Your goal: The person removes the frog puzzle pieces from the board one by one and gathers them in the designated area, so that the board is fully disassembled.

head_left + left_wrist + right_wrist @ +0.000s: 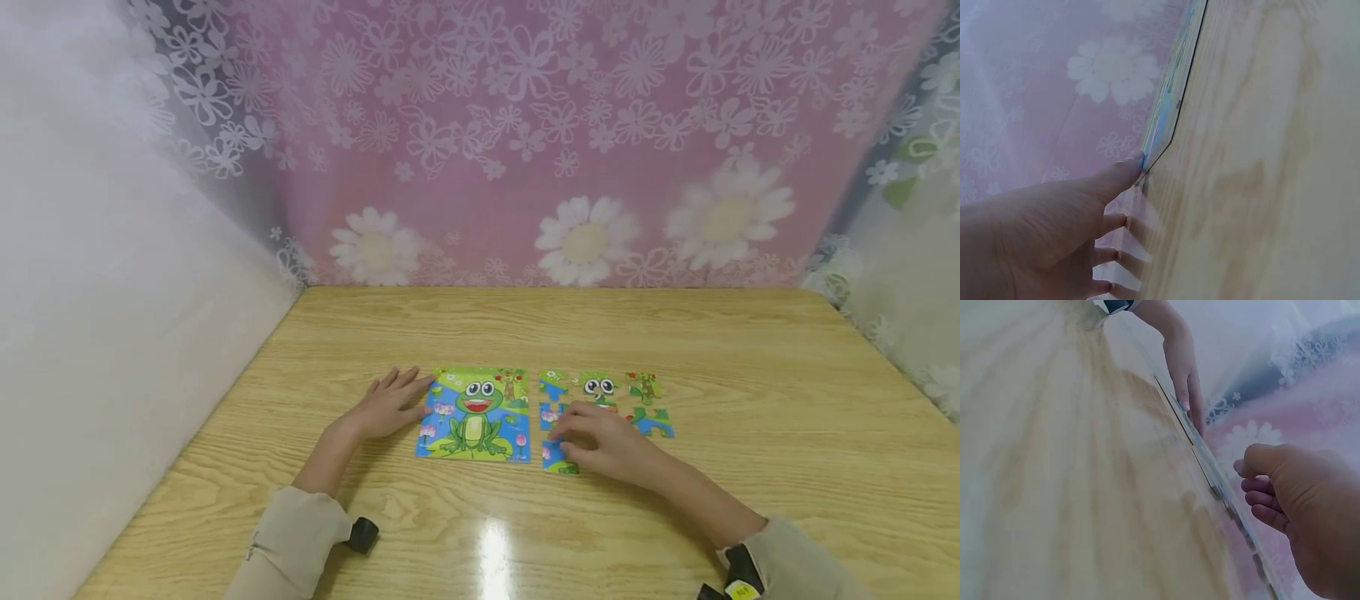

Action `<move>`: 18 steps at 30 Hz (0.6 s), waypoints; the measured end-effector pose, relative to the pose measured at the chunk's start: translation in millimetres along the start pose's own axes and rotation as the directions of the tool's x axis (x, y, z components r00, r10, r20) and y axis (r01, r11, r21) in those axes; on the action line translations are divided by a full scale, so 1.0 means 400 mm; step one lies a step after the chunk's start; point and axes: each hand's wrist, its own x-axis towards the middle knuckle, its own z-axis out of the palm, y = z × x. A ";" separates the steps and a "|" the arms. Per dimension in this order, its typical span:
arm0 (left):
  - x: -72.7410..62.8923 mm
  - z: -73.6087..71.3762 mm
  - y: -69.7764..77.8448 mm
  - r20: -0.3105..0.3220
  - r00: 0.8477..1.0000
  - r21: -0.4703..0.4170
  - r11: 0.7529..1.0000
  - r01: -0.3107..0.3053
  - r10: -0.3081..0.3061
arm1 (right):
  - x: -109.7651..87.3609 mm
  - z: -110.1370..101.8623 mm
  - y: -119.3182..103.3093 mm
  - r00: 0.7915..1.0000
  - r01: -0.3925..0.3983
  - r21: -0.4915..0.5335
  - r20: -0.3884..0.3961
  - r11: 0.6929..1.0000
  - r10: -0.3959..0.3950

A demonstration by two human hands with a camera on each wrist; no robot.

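A square frog picture board lies on the table, whole, with a green frog on blue and green. My left hand rests at its left edge, fingers spread on the wood. In the left wrist view the thumb touches the board's edge. Just right of the board are several separate jigsaw pieces, among them one with the frog's eyes and a tree piece. My right hand is over the lower pieces, partly hiding them, near a lower-left piece. Its fingers bend loosely, and no piece shows between them.
The wooden table runs back to a pink flowered curtain. A white wall stands to the left, with pale flowered cloth on the right. Dark devices are strapped at both wrists.
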 end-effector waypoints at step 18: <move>-0.004 -0.003 0.004 -0.003 1.000 0.019 1.000 0.003 -0.003 | 0.177 0.088 -0.051 0.974 -0.084 -0.046 0.207 0.995 0.092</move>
